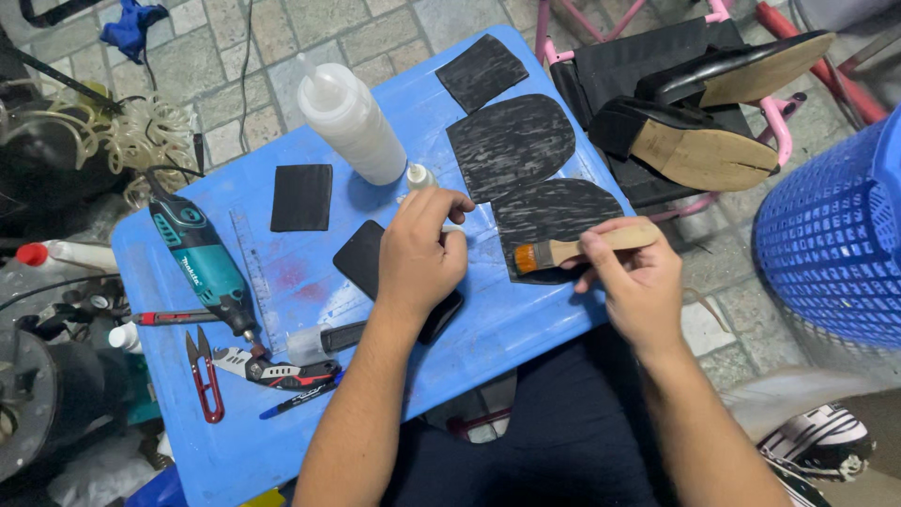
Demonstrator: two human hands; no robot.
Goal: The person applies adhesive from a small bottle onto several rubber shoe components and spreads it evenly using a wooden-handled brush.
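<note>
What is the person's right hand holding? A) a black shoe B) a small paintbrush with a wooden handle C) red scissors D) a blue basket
B. The right hand grips a small paintbrush by its wooden handle, with the orange bristles resting on a dark sole-shaped rubber piece on the blue table. The red scissors lie untouched near the table's edge.
</note>
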